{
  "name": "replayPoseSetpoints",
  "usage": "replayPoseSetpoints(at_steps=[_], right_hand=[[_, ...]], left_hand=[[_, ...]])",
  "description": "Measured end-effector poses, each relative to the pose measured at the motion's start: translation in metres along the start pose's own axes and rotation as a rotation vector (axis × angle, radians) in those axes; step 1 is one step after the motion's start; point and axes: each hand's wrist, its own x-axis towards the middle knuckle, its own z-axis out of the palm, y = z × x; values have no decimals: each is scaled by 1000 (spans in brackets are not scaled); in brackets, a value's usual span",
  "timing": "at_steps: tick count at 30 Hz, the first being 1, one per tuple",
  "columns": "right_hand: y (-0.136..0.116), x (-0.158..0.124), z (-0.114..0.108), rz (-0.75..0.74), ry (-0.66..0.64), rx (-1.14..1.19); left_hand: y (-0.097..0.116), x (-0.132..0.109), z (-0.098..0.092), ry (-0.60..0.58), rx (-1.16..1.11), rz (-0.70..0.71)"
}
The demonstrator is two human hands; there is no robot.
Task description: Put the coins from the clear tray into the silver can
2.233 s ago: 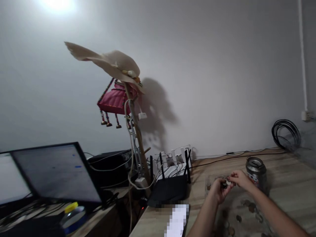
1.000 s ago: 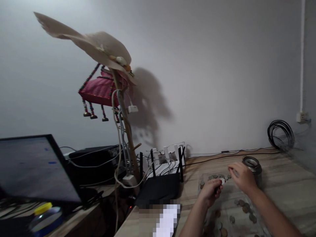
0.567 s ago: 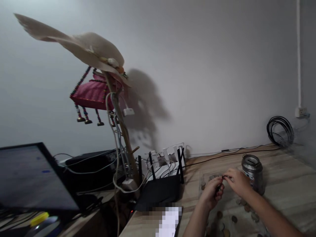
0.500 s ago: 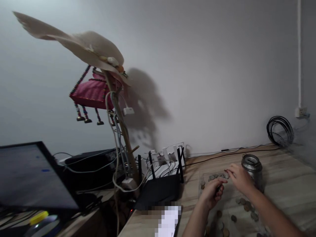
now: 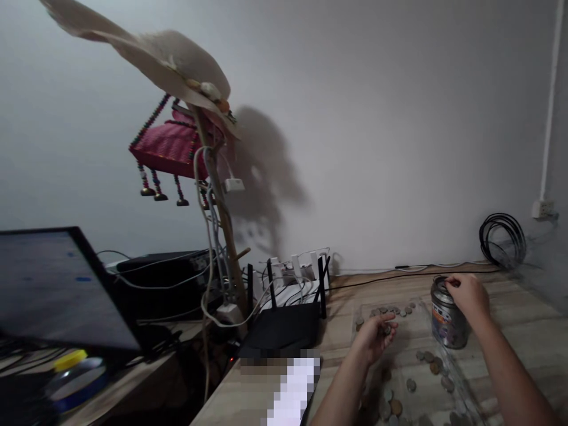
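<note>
A silver tin can [image 5: 447, 322] with a slot in its top stands on the wooden table [image 5: 510, 337]. My right hand [image 5: 467, 294] sits over the can's top with fingers pinched on something too small to name. My left hand [image 5: 373, 338] hovers palm up over a clear plastic sheet [image 5: 412, 361] strewn with several coins [image 5: 425, 357], its fingers curled around a few coins.
A black router [image 5: 284, 322] with antennas and white plugs stands left of the sheet. A stick stand [image 5: 222, 225] carries a straw hat [image 5: 168, 56], a pink bag and cables. A dark monitor [image 5: 62, 290] is at far left. Coiled black cable [image 5: 502, 239] lies at the back right.
My right hand has moved from the coins beside my left hand to the top of the can. My left hand has opened a little and stayed over the sheet. The view shifted slightly.
</note>
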Motion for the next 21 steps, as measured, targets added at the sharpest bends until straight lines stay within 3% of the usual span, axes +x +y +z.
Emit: replayPoseSetpoints(at_steps=[7, 10, 13, 15, 21], right_hand=[[-4, -3, -5, -32, 6, -55], [-9, -5, -8, -80, 94, -37], [-20, -11, -6, -190, 185, 124], [-32, -19, 0, -260, 80, 289], [-71, -54, 38, -310, -613, 598]], left_hand=[[0, -7, 6, 7, 17, 23], [1, -8, 7, -3, 48, 27], [1, -8, 7, -37, 121, 51], [0, -7, 6, -71, 167, 76], [-3, -7, 3, -187, 217, 128]])
